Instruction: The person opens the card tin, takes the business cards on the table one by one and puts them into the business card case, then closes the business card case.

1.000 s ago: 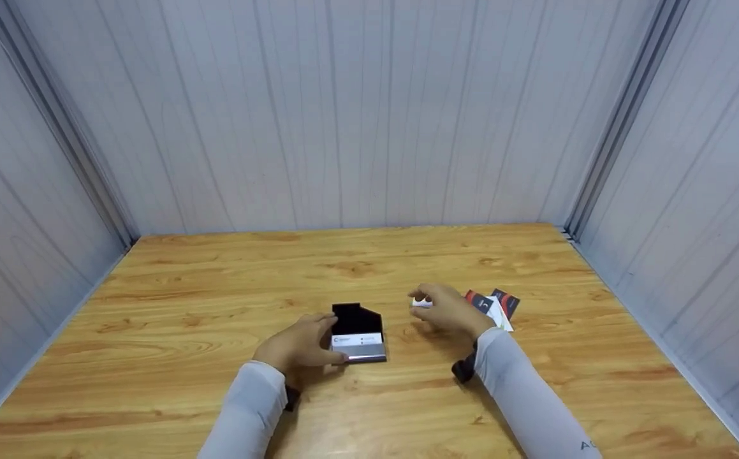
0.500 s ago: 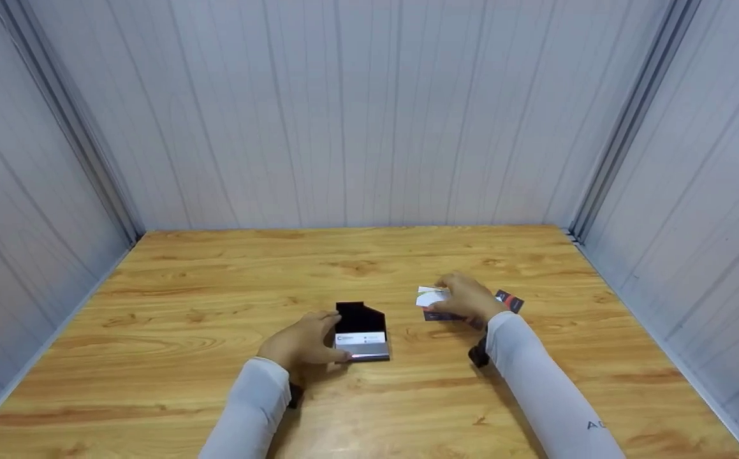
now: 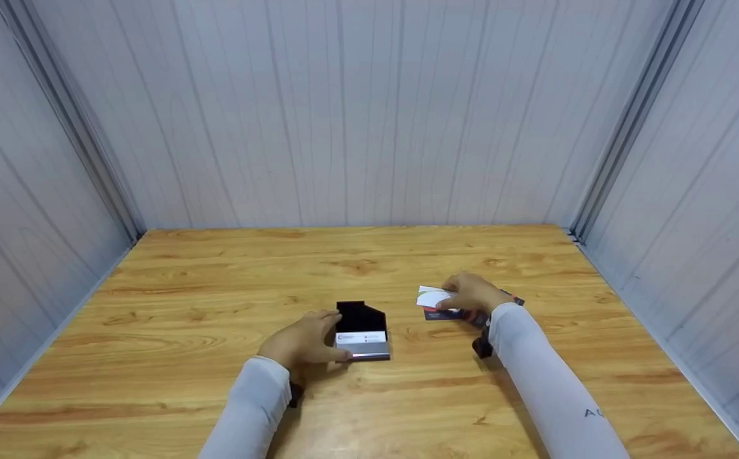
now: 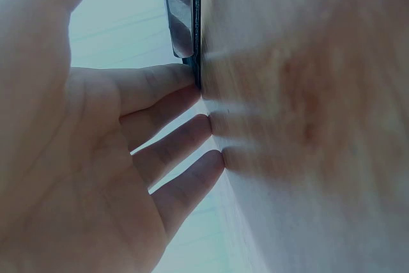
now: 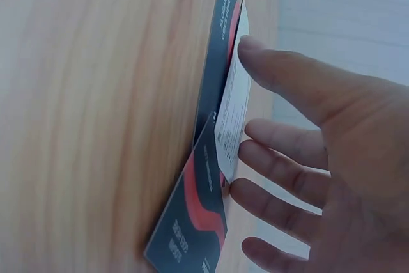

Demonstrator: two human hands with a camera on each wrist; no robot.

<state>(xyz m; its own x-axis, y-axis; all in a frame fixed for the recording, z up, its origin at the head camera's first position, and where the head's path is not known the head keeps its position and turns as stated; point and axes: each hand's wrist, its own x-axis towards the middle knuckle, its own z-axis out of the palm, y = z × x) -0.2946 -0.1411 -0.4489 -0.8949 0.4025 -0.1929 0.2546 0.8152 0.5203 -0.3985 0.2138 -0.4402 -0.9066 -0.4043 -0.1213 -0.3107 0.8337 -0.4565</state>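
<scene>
Two hands are at work on the table (image 3: 216,268), and the black card holder (image 3: 359,316) makes a good landmark. Your left hand (image 3: 301,339) steadies the holder's left side: the thumb is on its front edge, while the other fingers are spread fairly straight, some tips resting on the wood. One printed card (image 3: 361,337) shows in the holder, above its silvery front. To the right of the holder, well clear of it, your right hand (image 3: 474,294) seems to pinch a white card (image 3: 432,298) between thumb and fingertips, over overlapping dark cards (image 5: 195,212) with red bands.

You appear to be gathering cards while bracing the holder. Your next move probably calls for lifting the white card off the dark ones without dragging them, then squaring its edge to the holder's slot.

From above, your right hand covers much of the pile right of the holder, so you can't count the cards, nor tell whether the white is a single sheet. In the left wrist view the holder is cut off at the top. Most print is too small to read.
</scene>
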